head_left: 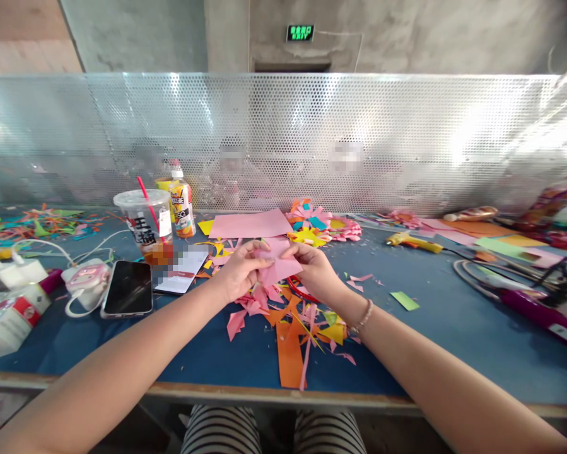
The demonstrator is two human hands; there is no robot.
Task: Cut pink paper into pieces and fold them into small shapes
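My left hand (239,272) and my right hand (314,267) together hold a small piece of pink paper (278,260) above the blue table (434,328). Both pinch it at its upper edge, thumbs toward me. Under the hands lies a heap of pink, orange and yellow paper scraps (290,321), with a red loop, maybe scissor handles (301,291), partly hidden by my right hand. A larger pink sheet (250,224) lies flat just behind the hands. Finished paper flowers (316,228) sit behind and to the right.
At left stand a plastic cup with a red straw (146,226), a drink bottle (183,203), a dark phone (128,287), chargers and a carton (9,315). A yellow glue gun (413,241), a purple tool (533,310) and paper sheets lie right. A perforated metal screen (406,139) backs the table.
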